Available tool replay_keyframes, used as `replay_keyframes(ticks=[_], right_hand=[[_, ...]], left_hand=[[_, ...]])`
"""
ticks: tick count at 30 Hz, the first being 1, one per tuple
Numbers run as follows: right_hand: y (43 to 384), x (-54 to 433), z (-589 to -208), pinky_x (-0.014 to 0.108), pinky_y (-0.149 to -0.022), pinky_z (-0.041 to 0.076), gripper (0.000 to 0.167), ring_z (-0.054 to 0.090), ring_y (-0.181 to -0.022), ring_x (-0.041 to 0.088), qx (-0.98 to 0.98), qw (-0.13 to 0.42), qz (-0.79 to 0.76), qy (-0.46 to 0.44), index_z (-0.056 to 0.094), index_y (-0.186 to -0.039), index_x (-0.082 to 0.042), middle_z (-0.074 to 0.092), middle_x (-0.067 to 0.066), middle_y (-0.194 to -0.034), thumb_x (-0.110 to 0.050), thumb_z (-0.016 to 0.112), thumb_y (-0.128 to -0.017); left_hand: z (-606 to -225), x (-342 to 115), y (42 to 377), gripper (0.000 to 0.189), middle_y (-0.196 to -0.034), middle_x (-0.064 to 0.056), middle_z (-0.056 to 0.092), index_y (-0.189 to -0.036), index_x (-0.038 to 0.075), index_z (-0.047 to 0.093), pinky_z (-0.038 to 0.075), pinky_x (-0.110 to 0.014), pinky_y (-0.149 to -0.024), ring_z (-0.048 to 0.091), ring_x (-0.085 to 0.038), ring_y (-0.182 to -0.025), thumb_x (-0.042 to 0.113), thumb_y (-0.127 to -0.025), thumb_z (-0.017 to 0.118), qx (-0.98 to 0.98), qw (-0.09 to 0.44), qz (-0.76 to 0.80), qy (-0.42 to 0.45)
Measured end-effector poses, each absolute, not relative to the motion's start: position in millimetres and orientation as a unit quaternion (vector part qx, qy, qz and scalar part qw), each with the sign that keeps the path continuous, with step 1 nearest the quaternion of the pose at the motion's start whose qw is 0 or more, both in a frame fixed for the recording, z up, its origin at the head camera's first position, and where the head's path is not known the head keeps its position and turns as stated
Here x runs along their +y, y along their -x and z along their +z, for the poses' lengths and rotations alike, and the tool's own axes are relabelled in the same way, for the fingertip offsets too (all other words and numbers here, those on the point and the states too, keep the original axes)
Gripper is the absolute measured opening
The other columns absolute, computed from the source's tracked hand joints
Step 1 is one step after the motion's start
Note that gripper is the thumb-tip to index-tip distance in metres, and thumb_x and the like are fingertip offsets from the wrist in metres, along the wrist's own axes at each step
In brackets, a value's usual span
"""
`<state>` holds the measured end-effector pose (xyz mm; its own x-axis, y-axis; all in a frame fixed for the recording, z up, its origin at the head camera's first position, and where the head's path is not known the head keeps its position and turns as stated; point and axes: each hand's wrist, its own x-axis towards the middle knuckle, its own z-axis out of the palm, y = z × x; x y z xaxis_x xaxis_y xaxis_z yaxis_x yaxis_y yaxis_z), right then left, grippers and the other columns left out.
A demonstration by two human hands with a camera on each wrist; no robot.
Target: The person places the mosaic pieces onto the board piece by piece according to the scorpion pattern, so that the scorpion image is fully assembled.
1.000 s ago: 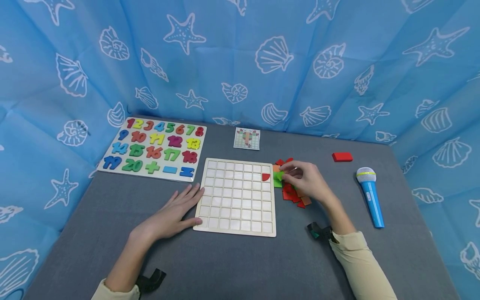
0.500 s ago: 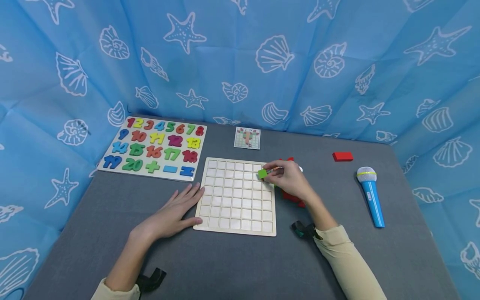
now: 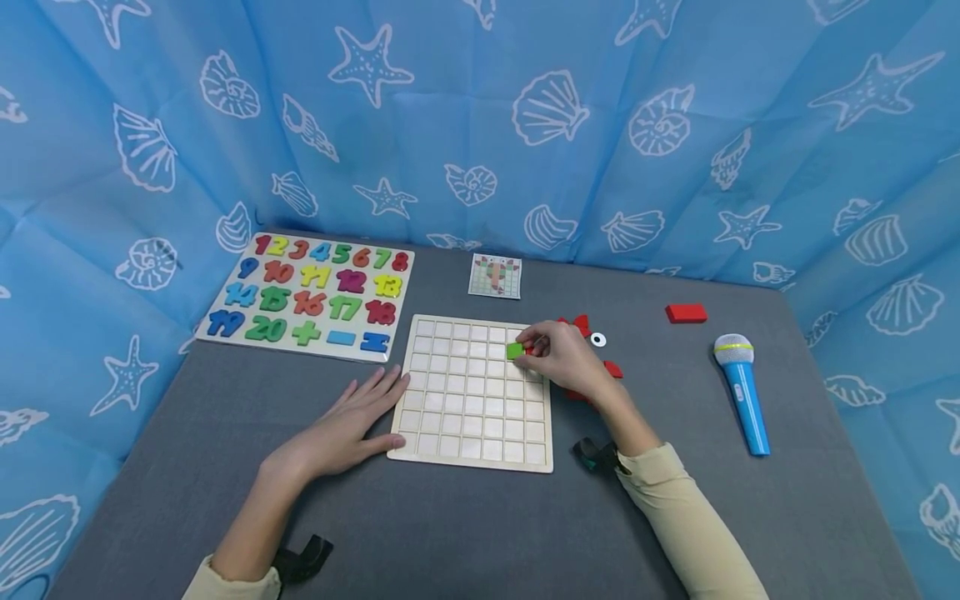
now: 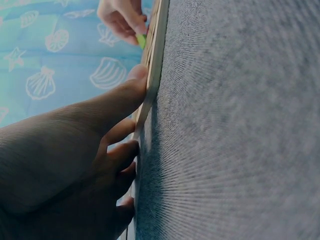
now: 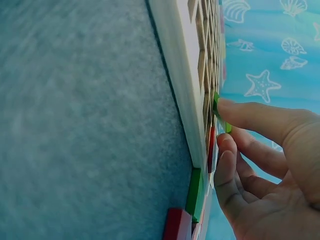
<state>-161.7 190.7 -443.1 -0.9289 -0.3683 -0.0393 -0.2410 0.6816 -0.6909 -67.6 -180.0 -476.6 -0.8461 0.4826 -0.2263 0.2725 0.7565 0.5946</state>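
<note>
My right hand (image 3: 562, 360) pinches a green square tile (image 3: 514, 351) between thumb and fingers, right at a cell in the upper right of the wooden grid board (image 3: 471, 462). Beside it, a red quarter-round piece (image 5: 211, 150) sits in the board's rightmost column, mostly covered by the hand in the head view. My left hand (image 3: 345, 429) lies with fingers spread at the board's left edge, thumb on its lower left corner. In the left wrist view the thumb (image 4: 135, 80) rests along the board's rim.
Loose red pieces (image 3: 581, 323) and a white disc (image 3: 597, 340) lie right of the board, partly hidden by the right hand. A pattern card (image 3: 495, 277) lies behind it, a number puzzle (image 3: 303, 300) back left. A red block (image 3: 686, 313) and a toy microphone (image 3: 741, 392) lie at right.
My right hand has carried the green tile left from the pile of pieces onto the board's upper right area. The left hand has stayed at the board's edge.
</note>
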Motion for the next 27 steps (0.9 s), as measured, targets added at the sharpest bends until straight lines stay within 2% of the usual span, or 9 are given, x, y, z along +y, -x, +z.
replay_keyframes(ticks=[7,14,19,23,27], right_hand=[[162,189,-442,0.028,-0.075,0.055,0.027,0.066,-0.083,0.017,0.92,0.092,-0.339,0.172,0.079,-0.114,0.0,0.075,0.013,-0.099,-0.011,0.087,-0.092],[163,192,-444,0.027,-0.074,0.053,0.026,0.063,-0.082,0.016,0.917,0.1,-0.344,0.177,0.079,-0.114,0.001,0.074,0.013,-0.097,-0.01,0.086,-0.092],[163,203,-443,0.024,-0.072,0.053,0.029,0.063,-0.083,0.017,0.907,0.095,-0.375,0.167,0.079,-0.118,0.001,0.075,0.014,-0.099,-0.01,0.086,-0.092],[165,214,-440,0.023,-0.072,0.053,0.029,0.064,-0.084,0.019,0.904,0.086,-0.394,0.144,0.078,-0.123,0.0,0.075,0.014,-0.1,-0.009,0.083,-0.095],[170,229,-440,0.02,-0.072,0.054,0.027,0.066,-0.085,0.019,0.905,0.069,-0.4,0.129,0.077,-0.123,0.001,0.075,0.016,-0.102,-0.009,0.08,-0.098]], left_hand=[[-479,-181,68,0.092,-0.184,-0.01,0.019,-0.174,0.02,0.025,0.008,-0.071,-0.136,0.012,-0.039,-0.172,0.049,-0.102,0.073,0.917,0.178,0.287,-0.212],[-480,-183,67,0.091,-0.182,-0.014,0.024,-0.174,0.023,0.026,0.012,-0.078,-0.13,0.017,-0.044,-0.17,0.065,-0.102,0.064,0.91,0.153,0.303,-0.237],[-483,-183,67,0.092,-0.183,-0.012,0.024,-0.174,0.024,0.026,0.012,-0.075,-0.132,0.018,-0.043,-0.17,0.062,-0.101,0.067,0.916,0.153,0.291,-0.23],[-476,-181,67,0.093,-0.183,-0.013,0.023,-0.174,0.02,0.027,0.01,-0.074,-0.134,0.016,-0.043,-0.171,0.053,-0.1,0.073,0.915,0.171,0.292,-0.218],[-468,-180,65,0.09,-0.182,-0.016,0.022,-0.174,0.017,0.028,0.007,-0.074,-0.134,0.014,-0.043,-0.171,0.049,-0.102,0.072,0.91,0.172,0.303,-0.224]])
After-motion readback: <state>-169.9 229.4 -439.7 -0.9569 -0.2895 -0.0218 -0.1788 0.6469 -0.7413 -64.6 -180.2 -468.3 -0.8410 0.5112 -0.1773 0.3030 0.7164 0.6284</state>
